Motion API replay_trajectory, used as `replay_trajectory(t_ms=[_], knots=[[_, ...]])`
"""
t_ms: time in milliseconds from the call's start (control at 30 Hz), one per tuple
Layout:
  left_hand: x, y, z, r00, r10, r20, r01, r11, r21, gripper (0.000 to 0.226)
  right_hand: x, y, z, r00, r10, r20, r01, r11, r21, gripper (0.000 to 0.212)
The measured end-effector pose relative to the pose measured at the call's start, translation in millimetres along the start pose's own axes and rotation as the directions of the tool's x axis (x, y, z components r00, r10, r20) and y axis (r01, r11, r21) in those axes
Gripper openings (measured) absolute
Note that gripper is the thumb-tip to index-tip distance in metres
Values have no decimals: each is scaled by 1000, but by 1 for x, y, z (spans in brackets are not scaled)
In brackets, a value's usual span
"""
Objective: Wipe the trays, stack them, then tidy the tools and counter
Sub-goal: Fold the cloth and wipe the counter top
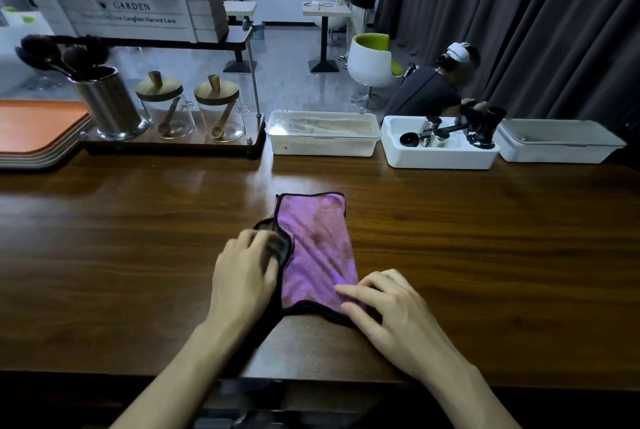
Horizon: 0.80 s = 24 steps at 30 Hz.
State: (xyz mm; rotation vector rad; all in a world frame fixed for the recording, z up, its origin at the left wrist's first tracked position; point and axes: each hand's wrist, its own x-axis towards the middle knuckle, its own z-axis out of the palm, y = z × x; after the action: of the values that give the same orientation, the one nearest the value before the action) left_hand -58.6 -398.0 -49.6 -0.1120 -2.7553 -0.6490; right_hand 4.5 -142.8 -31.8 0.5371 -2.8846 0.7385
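**Figure: folding the cloth, late stage of the task.**

Near field: from my remote station I am seeing the left hand (246, 269) curling its fingers round the turned-over dark edge of the purple microfibre cloth with black trim (320, 245). The right hand (391, 307) is pressing nearly straight fingers flat on the cloth's near right corner and gripping nothing. The cloth is lying half-folded on the dark wooden counter (121, 238), just in front of me, and it is showing a darker stain near its middle.

Far field: the stack of orange trays with grey rims (34, 127) is sitting squared up at the far left, so I am judging the wiping and stacking as done. The black and steel coffee tools (446, 132) are standing gathered inside the open white plastic bin (440, 161) at the back edge (whether every tool is there, I cannot tell). A translucent lidded box (322, 134) is sitting beside the bin on the left, and a grey lidded box (557, 141) on the right.

I am reading what is left as small: finishing the fold and putting the cloth away.
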Motion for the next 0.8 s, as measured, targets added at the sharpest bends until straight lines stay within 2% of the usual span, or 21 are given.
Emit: replay_trajectory(t_ms=[67, 233, 467, 700, 800], knots=[[-17, 3, 2, 1000, 17, -11, -17, 1000, -12, 26, 3, 1, 3, 1000, -8, 20, 8, 1000, -20, 45], [-43, 10, -1, 998, 67, -19, -66, 997, 37, 33, 5, 2, 14, 976, 31, 215, 0, 989, -145, 57], [-36, 41, -7, 999, 1, 44, -3, 999, 43, 31, 4, -11, 11, 945, 105, 309, -19, 963, -270, 61], [-40, 43, -19, 987, -136, 84, 150, 970, -191, 21, -3, -17, 5, 931, 141, 337, -64, 971, -230, 74], [-42, 36, -26, 974, -210, 83, 225, 934, -279, 20, -3, -28, -3, 953, 105, 284, -42, 975, -220, 85]])
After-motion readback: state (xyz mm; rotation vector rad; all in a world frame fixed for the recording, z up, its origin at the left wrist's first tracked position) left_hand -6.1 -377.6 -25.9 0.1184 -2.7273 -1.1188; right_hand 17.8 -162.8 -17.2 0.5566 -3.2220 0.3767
